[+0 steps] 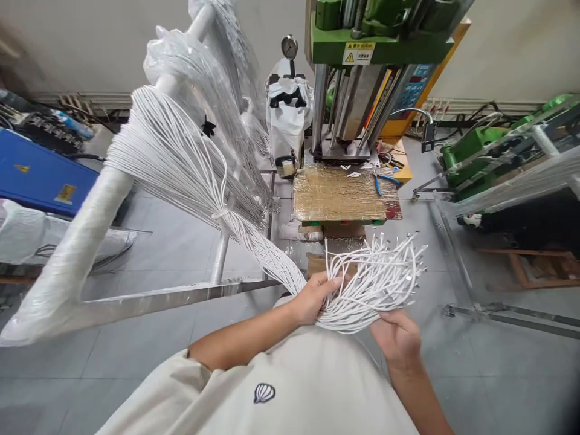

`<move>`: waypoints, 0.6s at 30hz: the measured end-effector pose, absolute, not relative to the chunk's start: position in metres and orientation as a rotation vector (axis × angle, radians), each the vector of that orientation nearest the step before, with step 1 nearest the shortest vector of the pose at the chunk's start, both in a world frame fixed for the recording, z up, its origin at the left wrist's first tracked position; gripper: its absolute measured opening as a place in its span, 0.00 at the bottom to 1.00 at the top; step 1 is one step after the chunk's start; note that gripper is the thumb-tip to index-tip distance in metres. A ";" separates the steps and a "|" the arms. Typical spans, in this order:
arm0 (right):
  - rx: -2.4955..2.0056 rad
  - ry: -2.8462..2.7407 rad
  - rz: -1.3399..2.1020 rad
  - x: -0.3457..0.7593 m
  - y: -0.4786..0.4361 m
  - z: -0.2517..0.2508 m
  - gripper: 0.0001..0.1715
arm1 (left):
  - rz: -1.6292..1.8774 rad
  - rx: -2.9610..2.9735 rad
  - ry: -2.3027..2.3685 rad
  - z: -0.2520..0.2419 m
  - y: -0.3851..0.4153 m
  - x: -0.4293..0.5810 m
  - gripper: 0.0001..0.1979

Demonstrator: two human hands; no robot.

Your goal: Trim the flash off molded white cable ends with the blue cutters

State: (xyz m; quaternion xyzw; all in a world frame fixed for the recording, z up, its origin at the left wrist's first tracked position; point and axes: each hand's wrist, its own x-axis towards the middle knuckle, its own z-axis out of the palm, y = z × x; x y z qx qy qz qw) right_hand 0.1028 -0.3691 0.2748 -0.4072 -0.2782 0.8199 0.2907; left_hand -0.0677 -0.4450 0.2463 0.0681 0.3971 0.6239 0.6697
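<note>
A thick bundle of white cables (281, 260) hangs over a plastic-wrapped rack arm on the left and runs down to my hands. My left hand (316, 296) is closed around the bundle a little before its loose ends. Beyond it the cable ends (385, 275) fan out to the right, with small metallic tips. My right hand (397, 335) is under the lower right side of the fan, thumb and fingers pinched at the cables there. Its fingertips are partly hidden by the cables.
A green press machine (383, 51) stands ahead, with a wrapped worktable (339, 196) in front of it. Blue-handled pliers (379, 185) lie on the worktable. The wrapped rack (95, 211) fills the left side; a metal frame (457, 260) stands on the right.
</note>
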 end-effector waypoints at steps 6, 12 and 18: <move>-1.100 -0.660 2.167 0.128 -0.363 0.267 0.38 | 1.360 0.136 0.867 0.242 -0.442 -0.052 0.29; -1.108 -0.733 2.147 0.137 -0.364 0.265 0.34 | 1.227 0.573 0.853 0.252 -0.438 -0.049 0.33; -1.188 -0.759 2.119 0.136 -0.364 0.260 0.31 | 0.999 0.993 0.921 0.260 -0.430 -0.045 0.38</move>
